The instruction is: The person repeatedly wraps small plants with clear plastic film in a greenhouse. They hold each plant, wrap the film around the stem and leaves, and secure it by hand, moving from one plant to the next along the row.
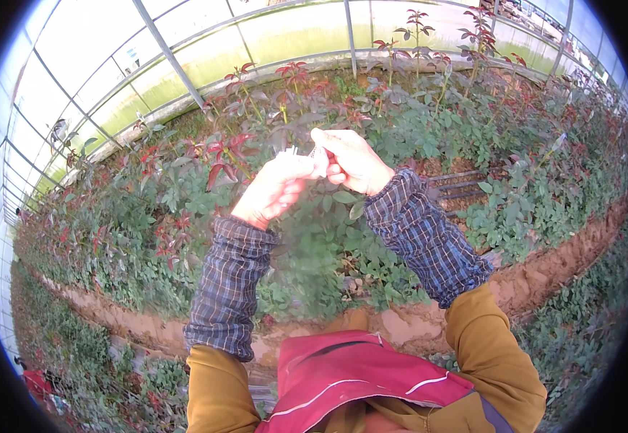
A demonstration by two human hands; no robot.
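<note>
Both my hands meet in front of me, above a bed of leafy bushes (271, 245) with dark red young shoots. Between my fingertips is a small white piece (319, 163), thin and perhaps mesh-like; glare hides its exact kind. My left hand (274, 186) is closed, thumb and forefinger pinching the piece's left side. From the right, my right hand (354, 160) pinches it too, with the fingers curled in. Red-leaved shoots (231, 153) stand just beyond my left hand. Whether any stem lies inside the white piece cannot be made out.
Muddy paths (408, 325) run between the plant rows. Dark pipes or slats (452, 189) lie among the leaves to my right. A metal greenhouse frame (164, 47) with clear sheeting curves along the far side. Tall red shoots (478, 32) rise at the far right.
</note>
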